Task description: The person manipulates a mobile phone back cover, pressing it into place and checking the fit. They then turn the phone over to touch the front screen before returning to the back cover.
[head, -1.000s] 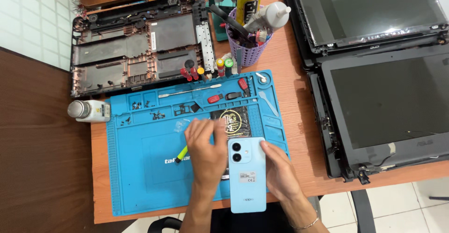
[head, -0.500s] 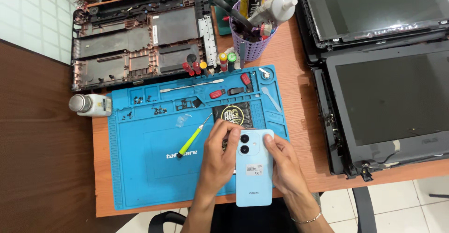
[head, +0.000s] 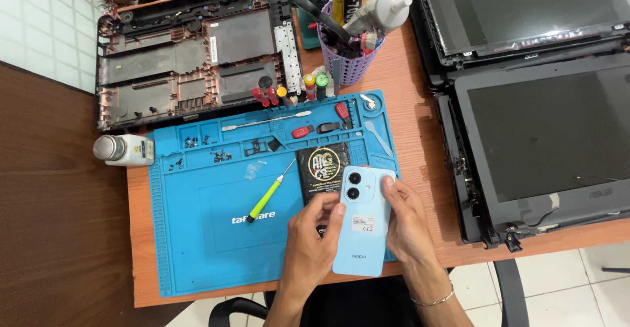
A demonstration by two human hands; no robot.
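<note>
— What is lying under everything?
— A reddish wooden surface (head: 420, 97) is standing over a pale tiled floor (head: 584, 287).
— And leftwards?
— White wall tiles (head: 39, 31) are catching even light.

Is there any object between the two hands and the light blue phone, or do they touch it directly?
Nothing visible is between them. The left hand and the right hand grip the light blue phone directly by its sides, over the blue mat. A black packet lies just beyond it.
</note>
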